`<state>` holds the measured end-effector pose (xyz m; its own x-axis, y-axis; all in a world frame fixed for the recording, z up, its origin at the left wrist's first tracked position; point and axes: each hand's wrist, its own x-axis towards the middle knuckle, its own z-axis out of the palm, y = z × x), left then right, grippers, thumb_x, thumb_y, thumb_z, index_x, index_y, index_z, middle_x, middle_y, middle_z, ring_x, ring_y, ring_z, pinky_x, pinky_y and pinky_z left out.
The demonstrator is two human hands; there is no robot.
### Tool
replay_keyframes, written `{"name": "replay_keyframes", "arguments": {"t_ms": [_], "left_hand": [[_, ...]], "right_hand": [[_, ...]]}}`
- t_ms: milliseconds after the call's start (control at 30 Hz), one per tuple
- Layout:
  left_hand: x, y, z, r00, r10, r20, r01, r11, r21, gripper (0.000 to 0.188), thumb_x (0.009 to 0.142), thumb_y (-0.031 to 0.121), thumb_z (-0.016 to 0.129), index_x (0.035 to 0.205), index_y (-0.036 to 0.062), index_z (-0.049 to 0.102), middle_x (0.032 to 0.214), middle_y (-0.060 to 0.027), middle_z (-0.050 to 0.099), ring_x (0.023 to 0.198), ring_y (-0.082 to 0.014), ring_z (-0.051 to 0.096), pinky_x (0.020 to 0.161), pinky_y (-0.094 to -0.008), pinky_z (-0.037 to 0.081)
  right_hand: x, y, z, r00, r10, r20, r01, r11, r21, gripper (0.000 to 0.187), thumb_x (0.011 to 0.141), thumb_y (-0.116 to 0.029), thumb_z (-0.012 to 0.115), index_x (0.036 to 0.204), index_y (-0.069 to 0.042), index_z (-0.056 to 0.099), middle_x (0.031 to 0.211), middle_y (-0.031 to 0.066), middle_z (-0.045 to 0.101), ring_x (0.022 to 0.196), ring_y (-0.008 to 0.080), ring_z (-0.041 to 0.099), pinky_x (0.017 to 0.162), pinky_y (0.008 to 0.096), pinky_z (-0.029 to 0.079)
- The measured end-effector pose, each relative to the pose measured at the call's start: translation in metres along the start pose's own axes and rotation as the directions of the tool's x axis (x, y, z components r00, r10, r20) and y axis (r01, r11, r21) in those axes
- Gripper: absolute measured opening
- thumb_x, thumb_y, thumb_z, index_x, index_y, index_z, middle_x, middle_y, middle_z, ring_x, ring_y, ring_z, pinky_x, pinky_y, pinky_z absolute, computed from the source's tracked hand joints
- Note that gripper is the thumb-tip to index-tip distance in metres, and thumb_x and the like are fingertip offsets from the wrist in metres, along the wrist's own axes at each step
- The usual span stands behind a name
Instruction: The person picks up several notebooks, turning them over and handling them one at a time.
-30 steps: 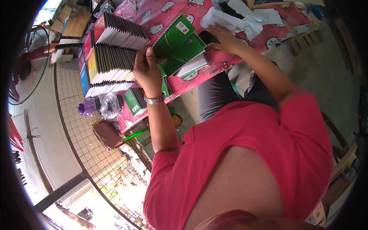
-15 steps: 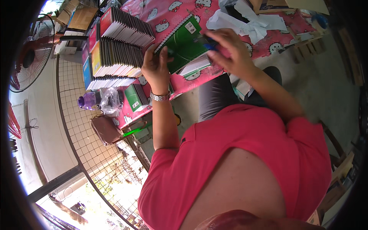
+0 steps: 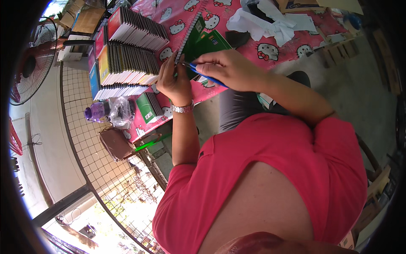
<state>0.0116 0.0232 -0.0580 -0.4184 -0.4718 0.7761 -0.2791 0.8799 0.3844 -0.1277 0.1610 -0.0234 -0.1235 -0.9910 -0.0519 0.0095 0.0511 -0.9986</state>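
Note:
A green spiral notebook [image 3: 213, 43] lies tilted in front of me, its wire coil running along the left edge. My left hand [image 3: 175, 84], wearing a metal watch, pinches the near end of that coil. My right hand [image 3: 234, 70] is closed around blue-handled pliers [image 3: 210, 79]. Their metal jaws meet the coil's near end, close to my left fingertips; whether they bite the wire is too small to tell. Part of the notebook's cover is hidden behind my right hand.
Tall stacks of spiral notebooks [image 3: 129, 59] stand left of my hands on the pink patterned tablecloth [image 3: 203, 94]. Closer to me are green notebooks [image 3: 148, 108], a purple bottle [image 3: 97, 111] and a brown bag [image 3: 115, 144]. White crumpled paper [image 3: 270, 27] lies far right; a fan [image 3: 34, 63] stands left.
My right hand has moved left and nearer with the pliers, bringing their jaws to the coil's near end. The notebook has turned more upright, and its cover sits differently.

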Motion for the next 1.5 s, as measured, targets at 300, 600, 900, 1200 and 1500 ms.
{"name": "replay_keyframes", "arguments": {"t_ms": [300, 600, 900, 1200, 1500], "left_hand": [[-0.082, -0.076, -0.056, 0.488, -0.873, -0.019, 0.747, 0.428, -0.509, 0.025, 0.093, 0.007, 0.064, 0.115, -0.0031, 0.058, 0.096, -0.0113, 0.069, 0.070, -0.0179, 0.066, 0.053, -0.0282, 0.053], [-0.107, -0.091, -0.044, 0.938, -0.342, -0.059, 0.328, 0.817, 0.475, 0.028, 0.080, 0.009, 0.074, 0.106, 0.0051, 0.065, 0.109, -0.0130, 0.064, 0.103, -0.0352, 0.057, 0.088, -0.0482, 0.046], [0.015, 0.046, 0.005, 0.753, 0.294, 0.588, -0.424, 0.901, 0.092, 0.022, 0.076, 0.017, 0.076, 0.095, 0.0110, 0.068, 0.094, -0.0036, 0.067, 0.080, -0.0234, 0.066, 0.066, -0.0352, 0.055], [0.056, 0.020, -0.001, 0.577, -0.004, 0.817, 0.155, 0.982, -0.105, 0.024, 0.081, 0.014, 0.078, 0.103, 0.0047, 0.076, 0.073, -0.0126, 0.072, 0.066, -0.0108, 0.068, 0.058, -0.0255, 0.051], [0.078, 0.025, -0.002, 0.757, 0.205, 0.621, -0.120, 0.977, -0.176, 0.016, 0.086, 0.011, 0.068, 0.100, 0.0033, 0.071, 0.083, -0.0143, 0.070, 0.071, -0.0277, 0.069, 0.064, -0.0363, 0.052]], "right_hand": [[-0.020, 0.124, -0.087, 0.740, -0.487, -0.465, 0.124, 0.777, -0.617, 0.037, 0.085, -0.023, 0.072, 0.119, -0.010, 0.063, 0.104, 0.0133, 0.065, 0.099, 0.0327, 0.061, 0.090, 0.0423, 0.047], [-0.021, 0.171, -0.080, 0.738, -0.597, -0.317, -0.004, 0.465, -0.885, 0.037, 0.082, -0.015, 0.072, 0.117, -0.010, 0.061, 0.114, 0.0087, 0.060, 0.104, 0.0298, 0.058, 0.090, 0.0424, 0.046], [-0.007, 0.084, -0.080, 0.596, -0.728, -0.337, 0.216, 0.550, -0.806, 0.021, 0.083, -0.007, 0.069, 0.103, -0.009, 0.069, 0.097, 0.0053, 0.065, 0.088, 0.0248, 0.062, 0.079, 0.0360, 0.050], [-0.012, 0.080, -0.070, 0.743, -0.582, -0.330, 0.368, 0.767, -0.525, 0.022, 0.088, -0.002, 0.065, 0.110, -0.006, 0.067, 0.097, 0.0064, 0.066, 0.085, 0.0178, 0.067, 0.074, 0.0278, 0.055], [0.008, 0.054, -0.057, 0.534, -0.828, -0.171, 0.488, 0.467, -0.737, 0.041, 0.085, -0.001, 0.069, 0.125, -0.011, 0.065, 0.116, 0.0080, 0.062, 0.102, 0.0241, 0.063, 0.083, 0.0334, 0.054]]}}
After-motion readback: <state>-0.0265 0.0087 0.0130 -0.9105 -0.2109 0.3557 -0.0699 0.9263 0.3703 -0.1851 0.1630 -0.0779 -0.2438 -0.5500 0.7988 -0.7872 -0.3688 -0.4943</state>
